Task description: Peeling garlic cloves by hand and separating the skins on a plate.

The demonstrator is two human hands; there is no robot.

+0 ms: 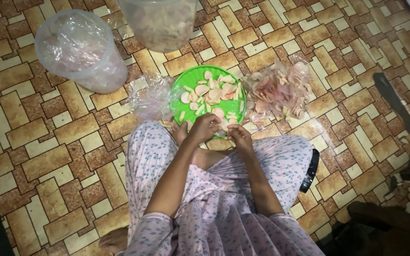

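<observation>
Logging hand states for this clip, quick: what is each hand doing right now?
Left hand: curled at the near rim of the green plate, over the pale chips; grip cannot be told.
Right hand: curled beside it; contents cannot be told.

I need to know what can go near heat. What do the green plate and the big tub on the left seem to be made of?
The green plate looks like moulded plastic: a bright, even colour with a soft sheen on its thin rim. The big tub looks like cloudy translucent plastic, lined with a thin clear film bag, judging by its crinkles and glare.
</observation>
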